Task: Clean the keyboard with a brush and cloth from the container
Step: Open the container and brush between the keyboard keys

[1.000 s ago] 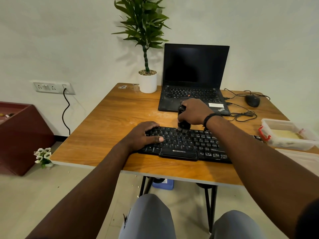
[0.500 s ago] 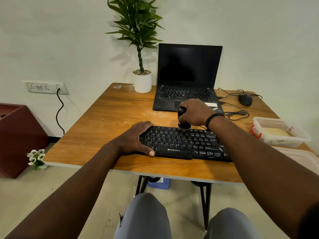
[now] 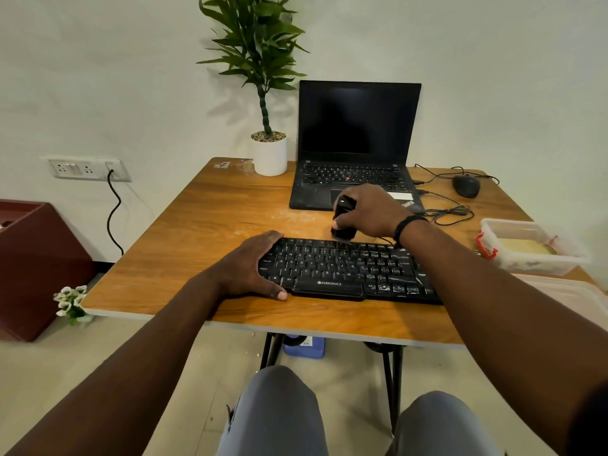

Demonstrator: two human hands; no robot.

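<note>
Left hand (image 3: 251,266) clamps the near-left end of the flat black plastic keyboard (image 3: 345,269), thumb along its front edge, on the wooden table (image 3: 184,245). Right hand (image 3: 368,210) grips a stubby black brush (image 3: 342,218) at the keyboard's far edge. Clear plastic container (image 3: 533,246) far right.

One head-worn wide-angle view looks forward and down from the seated person's own position, close over the wooden surface (image 3: 184,245). It faces the wall beyond the left hand (image 3: 250,268) and right hand (image 3: 368,212); both forearms and knees fill the near frame.
</note>
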